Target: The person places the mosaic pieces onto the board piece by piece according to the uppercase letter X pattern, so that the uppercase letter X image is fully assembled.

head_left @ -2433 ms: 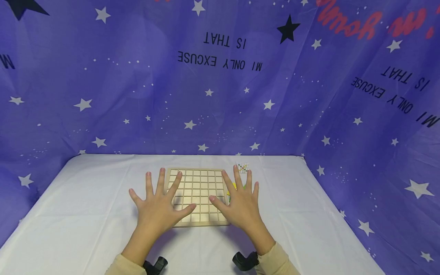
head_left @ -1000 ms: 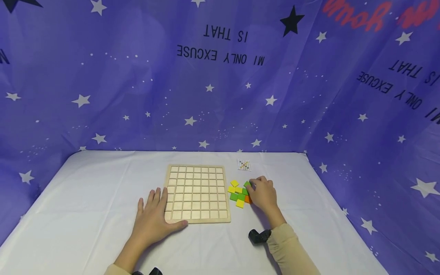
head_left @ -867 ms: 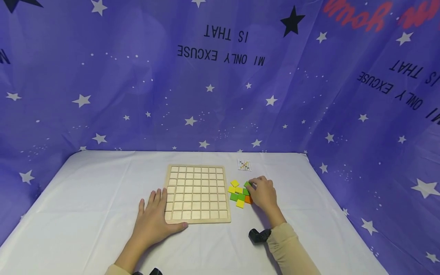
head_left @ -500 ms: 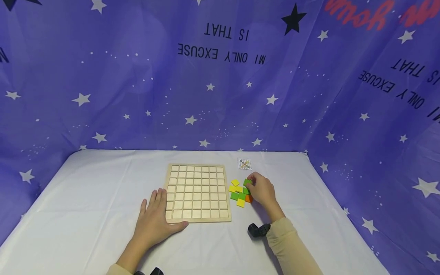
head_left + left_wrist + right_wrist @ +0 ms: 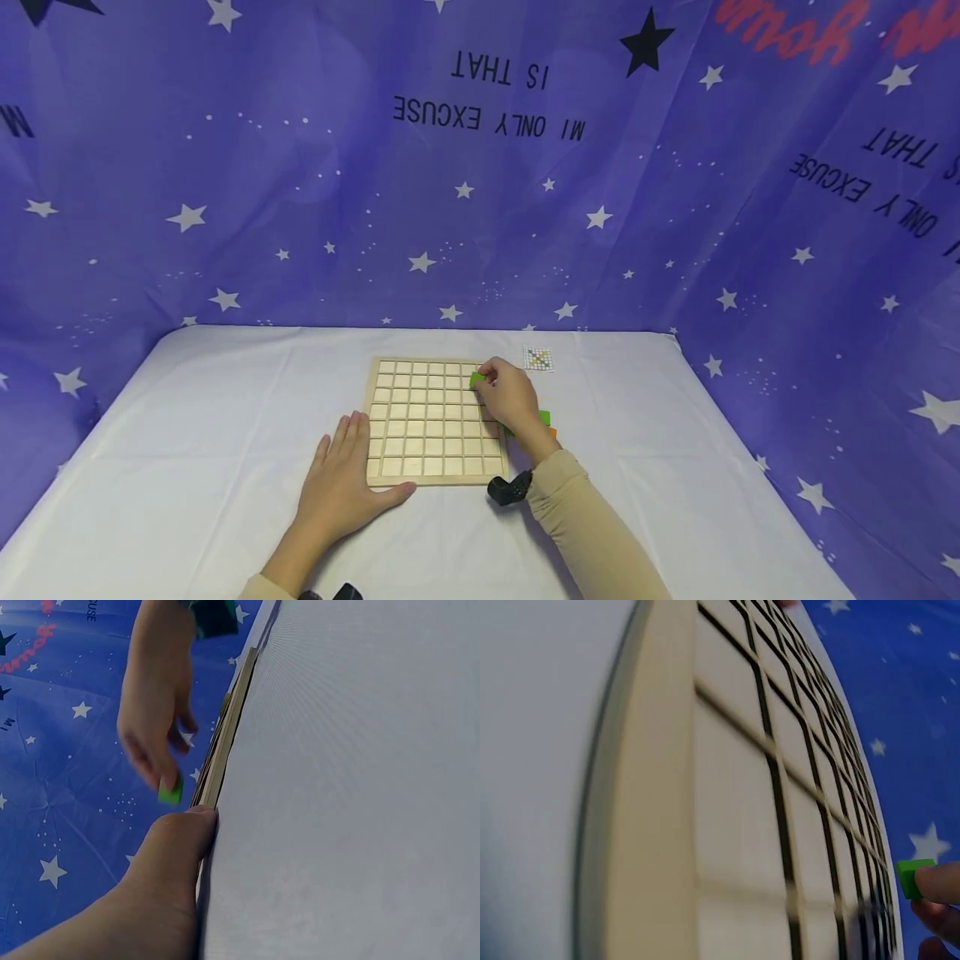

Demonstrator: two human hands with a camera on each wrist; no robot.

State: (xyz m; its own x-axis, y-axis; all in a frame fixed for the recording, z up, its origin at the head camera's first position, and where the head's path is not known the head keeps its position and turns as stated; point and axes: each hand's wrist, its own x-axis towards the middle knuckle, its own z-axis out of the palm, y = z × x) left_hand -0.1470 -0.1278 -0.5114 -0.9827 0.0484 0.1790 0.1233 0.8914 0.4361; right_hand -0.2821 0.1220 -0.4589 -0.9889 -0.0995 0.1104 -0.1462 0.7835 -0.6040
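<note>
Right grip (image 5: 510, 396) pinches tile (image 5: 477, 380) | small, square, green, flat

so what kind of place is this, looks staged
Probably a makeshift recording booth, not a home: a purple star-print backdrop walls in a table under a white cloth, which bears only a wooden grid board, coloured tiles and a small pattern card.

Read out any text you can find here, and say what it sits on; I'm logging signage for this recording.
"MI ONLY EXCUSE IS THAT": black print, upside down, on the purple star-patterned cloth backdrop.
The same line shows again on the backdrop's right side, cut off at the edge.
Red cursive lettering at the backdrop's top right: cropped, unreadable.
Small white card with a coloured grid on the white tablecloth: no readable text.
Wooden grid board and small green square tile: no text.
</note>
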